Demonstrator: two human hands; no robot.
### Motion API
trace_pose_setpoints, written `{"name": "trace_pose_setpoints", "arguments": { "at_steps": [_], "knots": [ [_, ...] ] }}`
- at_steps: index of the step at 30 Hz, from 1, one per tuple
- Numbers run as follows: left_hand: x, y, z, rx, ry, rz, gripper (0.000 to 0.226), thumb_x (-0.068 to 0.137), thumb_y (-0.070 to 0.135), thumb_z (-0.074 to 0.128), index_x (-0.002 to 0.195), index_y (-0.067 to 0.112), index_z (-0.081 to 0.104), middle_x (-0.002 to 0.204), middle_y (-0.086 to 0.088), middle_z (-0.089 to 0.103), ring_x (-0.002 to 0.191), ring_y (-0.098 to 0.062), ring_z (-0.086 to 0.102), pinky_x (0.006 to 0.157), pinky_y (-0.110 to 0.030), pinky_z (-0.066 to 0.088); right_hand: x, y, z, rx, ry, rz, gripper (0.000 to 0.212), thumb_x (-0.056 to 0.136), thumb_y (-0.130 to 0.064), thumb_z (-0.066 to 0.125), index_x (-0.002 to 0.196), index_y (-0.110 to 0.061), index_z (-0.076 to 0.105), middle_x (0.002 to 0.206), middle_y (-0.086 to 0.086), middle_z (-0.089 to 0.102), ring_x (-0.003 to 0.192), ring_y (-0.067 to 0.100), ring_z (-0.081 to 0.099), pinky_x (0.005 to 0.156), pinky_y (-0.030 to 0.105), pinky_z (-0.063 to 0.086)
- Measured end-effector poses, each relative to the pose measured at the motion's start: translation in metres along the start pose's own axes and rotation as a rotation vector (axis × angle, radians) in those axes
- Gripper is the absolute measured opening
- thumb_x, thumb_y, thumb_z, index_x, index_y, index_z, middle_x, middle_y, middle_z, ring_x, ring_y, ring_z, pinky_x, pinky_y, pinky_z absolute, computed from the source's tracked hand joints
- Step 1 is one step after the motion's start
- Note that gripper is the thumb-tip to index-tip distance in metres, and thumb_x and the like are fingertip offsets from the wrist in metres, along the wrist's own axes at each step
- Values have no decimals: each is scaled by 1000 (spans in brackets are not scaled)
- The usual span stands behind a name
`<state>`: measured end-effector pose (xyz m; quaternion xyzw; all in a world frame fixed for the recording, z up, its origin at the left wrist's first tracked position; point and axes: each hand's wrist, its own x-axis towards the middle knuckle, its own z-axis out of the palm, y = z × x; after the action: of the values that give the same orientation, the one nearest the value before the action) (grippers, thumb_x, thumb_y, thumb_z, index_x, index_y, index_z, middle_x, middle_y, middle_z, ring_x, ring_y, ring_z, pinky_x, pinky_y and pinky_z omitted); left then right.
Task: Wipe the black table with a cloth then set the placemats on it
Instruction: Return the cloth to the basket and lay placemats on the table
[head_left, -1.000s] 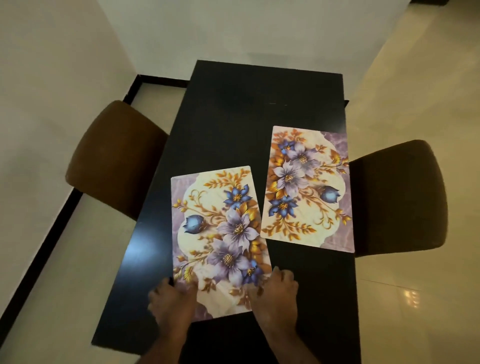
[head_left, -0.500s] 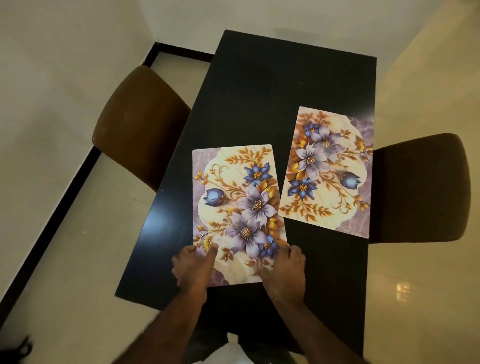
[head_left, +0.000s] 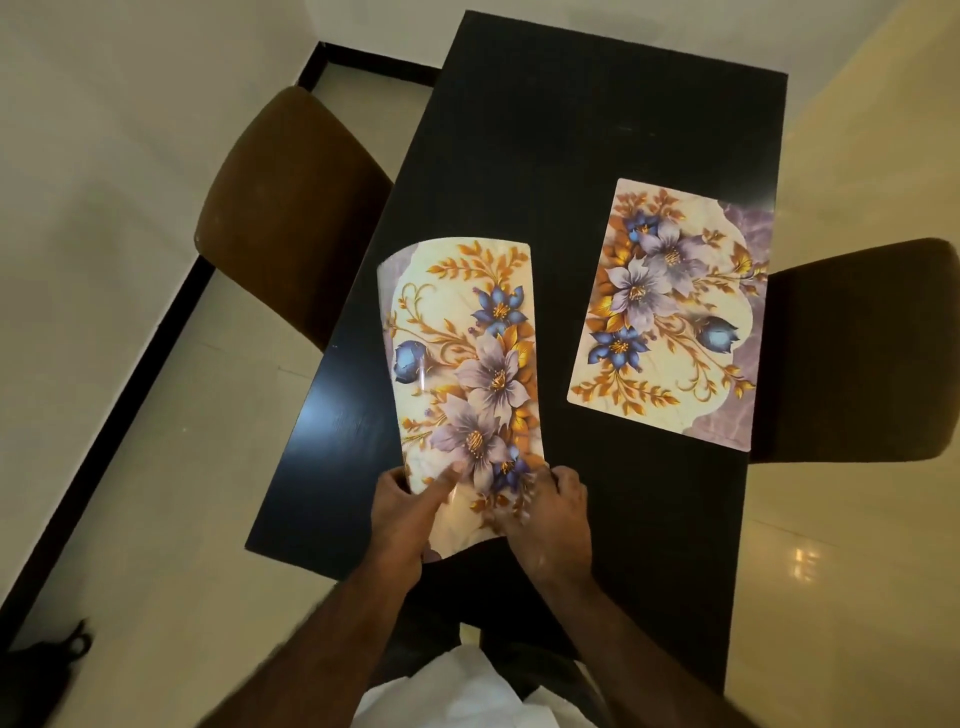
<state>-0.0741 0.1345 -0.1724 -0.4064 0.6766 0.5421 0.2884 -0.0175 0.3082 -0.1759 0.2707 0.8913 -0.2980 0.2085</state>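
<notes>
A black table runs away from me. A floral placemat lies flat by its right edge. A second floral placemat is lifted off the table on its left side and curves upward. My left hand grips its near left corner, thumb on top. My right hand holds its near right corner with fingers closed on the edge. No cloth is visible on the table.
A brown chair stands at the table's left side and a dark chair at its right. Pale tiled floor surrounds the table, with a black skirting strip on the left. A dark object lies at the bottom left.
The near placemat lay flat under both hands; now both hands have lifted it, and it bows upward. The view has shifted closer and to the left.
</notes>
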Motion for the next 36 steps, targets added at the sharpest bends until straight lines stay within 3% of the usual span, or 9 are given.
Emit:
{"name": "trace_pose_setpoints", "arguments": {
  "at_steps": [3,6,9,12,14,17,22,26,36],
  "knots": [
    [-1,5,-6,-63,-62,13,79,78,32,100,132,23,44,122,-10,68,107,-33,75,78,-54,67,3,4,-6,74,-57,26,83,84,-59,90,152,-28,55,153,-4,34,145,19,34,115,39,50],
    [9,13,-18,-246,-119,26,102,60,36,108,141,20,49,125,-13,75,107,-37,79,89,-63,66,8,7,-14,224,-129,133,90,75,-68,93,149,-33,58,149,-10,34,144,18,37,115,42,48],
    [16,25,-37,-295,-160,86,80,69,37,101,136,18,63,119,-13,82,106,-38,81,97,-64,63,20,6,-28,563,-130,279,99,60,-88,86,139,-32,65,136,-9,60,121,16,67,100,45,63],
    [28,37,-59,-260,-177,127,49,91,39,85,132,18,69,115,-11,84,106,-36,81,99,-59,62,39,-7,-43,782,-162,380,48,90,-60,83,123,-26,72,108,-1,81,92,18,81,75,35,66],
    [37,45,-73,-174,-167,196,48,93,52,80,130,22,73,119,-8,83,111,-35,80,101,-57,62,54,-15,-47,865,-161,309,27,101,-40,80,119,-21,78,102,1,84,94,21,83,83,41,68],
    [58,63,-89,85,-71,354,34,102,53,72,123,28,79,116,2,83,114,-26,78,101,-52,64,73,-32,-49,782,-59,145,6,102,-26,79,106,-24,82,99,-3,84,99,24,81,98,55,65],
    [89,121,-99,256,-35,493,21,107,28,72,123,17,82,104,7,81,97,-11,78,75,-26,66,100,-68,-51,580,67,48,10,105,-24,74,100,-21,82,91,-3,81,92,24,78,84,50,65],
    [119,183,-96,229,-27,576,16,100,27,81,115,21,85,103,6,84,97,-17,82,86,-47,70,131,-90,-59,568,195,71,5,103,-24,77,100,-24,81,90,-4,81,88,24,79,79,52,68],
    [201,286,-58,437,92,709,19,99,29,83,111,15,86,101,2,82,91,-11,77,85,-42,69,226,-135,-70,476,353,127,13,94,-29,88,90,-30,75,87,-6,79,82,19,78,77,50,68]
  ]
}}
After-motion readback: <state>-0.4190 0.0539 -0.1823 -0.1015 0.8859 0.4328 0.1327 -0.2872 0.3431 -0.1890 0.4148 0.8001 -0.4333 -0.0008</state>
